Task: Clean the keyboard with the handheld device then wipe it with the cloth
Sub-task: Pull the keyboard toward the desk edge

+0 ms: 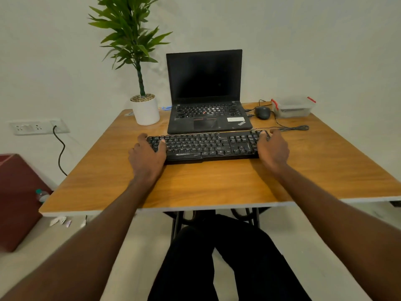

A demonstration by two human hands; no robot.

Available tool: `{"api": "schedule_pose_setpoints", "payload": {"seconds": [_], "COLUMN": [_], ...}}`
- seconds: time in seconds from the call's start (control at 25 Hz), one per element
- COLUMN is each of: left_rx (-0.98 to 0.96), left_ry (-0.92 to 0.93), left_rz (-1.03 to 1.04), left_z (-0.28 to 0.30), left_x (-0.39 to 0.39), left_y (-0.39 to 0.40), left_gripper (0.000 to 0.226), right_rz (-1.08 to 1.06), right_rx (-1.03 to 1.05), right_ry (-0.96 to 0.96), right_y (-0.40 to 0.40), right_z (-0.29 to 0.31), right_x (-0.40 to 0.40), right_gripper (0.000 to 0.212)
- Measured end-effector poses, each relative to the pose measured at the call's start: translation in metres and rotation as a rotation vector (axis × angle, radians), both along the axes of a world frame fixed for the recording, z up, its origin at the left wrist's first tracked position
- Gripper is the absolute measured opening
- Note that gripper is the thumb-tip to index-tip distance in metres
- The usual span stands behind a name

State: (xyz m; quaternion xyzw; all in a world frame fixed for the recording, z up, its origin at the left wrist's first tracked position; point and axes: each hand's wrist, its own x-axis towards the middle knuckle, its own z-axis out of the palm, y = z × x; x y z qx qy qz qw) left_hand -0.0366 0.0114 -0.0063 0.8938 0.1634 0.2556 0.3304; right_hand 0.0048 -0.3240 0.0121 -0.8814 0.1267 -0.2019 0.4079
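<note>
Fingers of both hands, left and right, curled round the black keyboard's two ends.

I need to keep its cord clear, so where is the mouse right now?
In the head view the mouse sits at the table's far right, between the laptop and the clear container.

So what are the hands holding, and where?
Both hold the black keyboard by its ends: left hand on the left end, right hand on the right end.
</note>
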Motion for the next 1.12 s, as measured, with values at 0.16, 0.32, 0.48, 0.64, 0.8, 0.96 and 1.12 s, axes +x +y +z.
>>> {"api": "schedule_pose_setpoints", "payload": {"seconds": [0.16, 0.32, 0.48, 0.64, 0.8, 0.96, 1.12], "left_rx": [-0.097, -0.091, -0.066, -0.009, 0.0, 0.029, 0.073], "left_ry": [-0.135, -0.156, -0.136, -0.146, -0.138, -0.12, -0.082], "left_rz": [0.037, 0.059, 0.027, 0.034, 0.057, 0.04, 0.106], "left_z": [0.001, -0.014, -0.027, -0.029, -0.03, -0.029, -0.024], "left_x": [-0.049, -0.09, -0.114, -0.122, -0.124, -0.126, -0.129], "left_y": [-0.009, -0.001, 0.004, 0.008, 0.002, 0.001, -0.004], "left_gripper": [0.07, 0.076, 0.077, 0.074, 0.065, 0.065, 0.062], "right_rz": [-0.047, -0.056, -0.017, 0.012, 0.04, 0.065, 0.101], "right_rx": [0.03, 0.006, -0.062, -0.117, -0.129, -0.157, -0.177], "right_ry": [-0.063, -0.077, -0.178, -0.197, -0.196, -0.18, -0.194], "right_y": [-0.008, -0.013, -0.016, -0.02, -0.021, -0.021, -0.022], "right_z": [0.002, -0.02, -0.035, -0.04, -0.039, -0.038, -0.039], "right_x": [-0.047, -0.091, -0.116, -0.121, -0.12, -0.125, -0.125], "right_gripper": [0.036, 0.037, 0.039, 0.042, 0.041, 0.041, 0.042]}}
